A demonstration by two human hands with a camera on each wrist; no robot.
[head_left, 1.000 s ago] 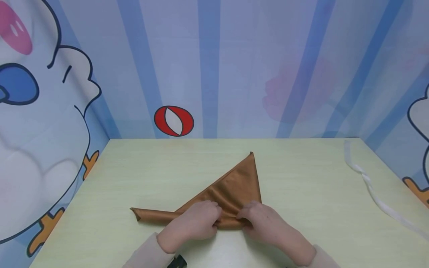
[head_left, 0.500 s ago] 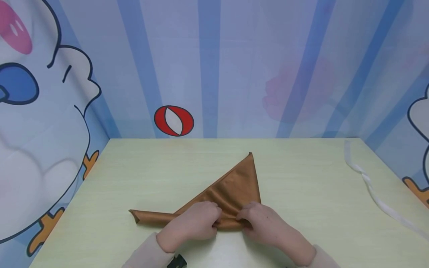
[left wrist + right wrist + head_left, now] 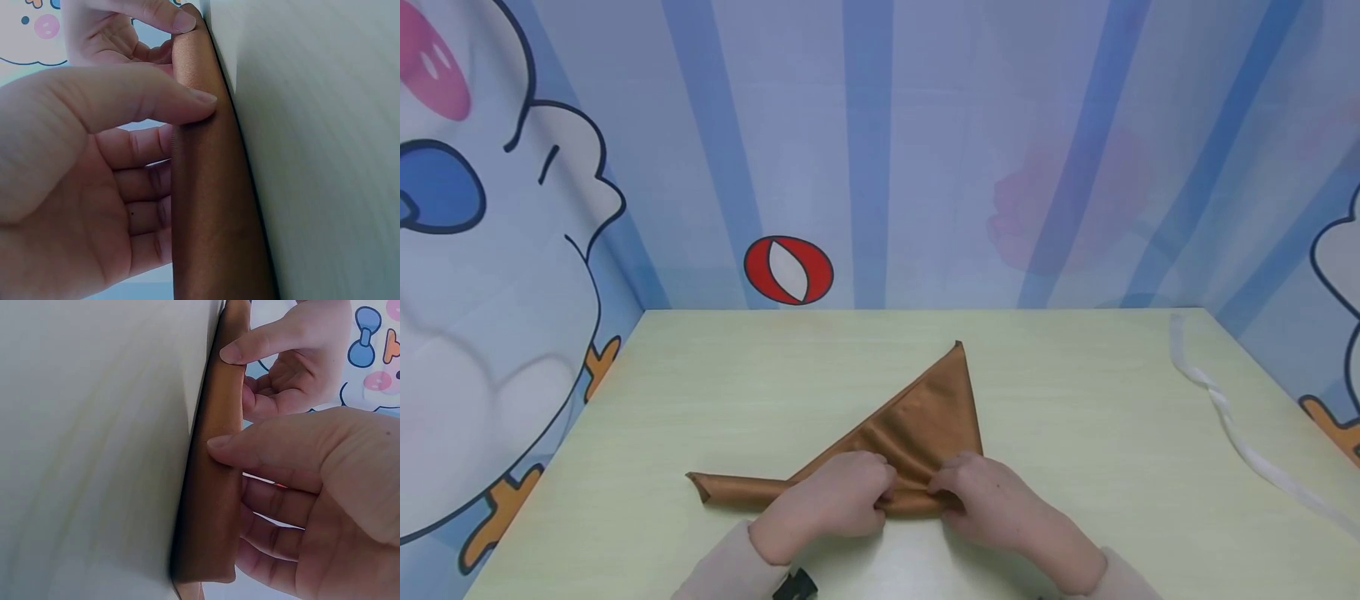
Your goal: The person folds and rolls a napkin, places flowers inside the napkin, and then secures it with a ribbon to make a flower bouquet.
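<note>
A shiny brown cloth [image 3: 925,417] lies on the table, its near edge rolled into a flat band and its far part a triangle with the tip pointing away. My left hand [image 3: 838,492] grips the rolled edge left of its middle, thumb [image 3: 194,106] on the near side and fingers over the top. A short way to the right, my right hand [image 3: 992,500] pinches the same roll, its thumb [image 3: 225,450] against the near face. The left end of the roll sticks out past my left hand. In both wrist views the roll [image 3: 212,206] stands along the tabletop.
A white ribbon [image 3: 1232,429], twisted partway, runs along the right side of the pale table [image 3: 1075,375]. A small black object [image 3: 796,585] shows by the left sleeve at the front. Printed cartoon walls [image 3: 925,150] stand behind and on both sides.
The left end of the cloth roll has shifted slightly toward me and left, and the far tip slightly left. Both hands keep their places on the roll.
</note>
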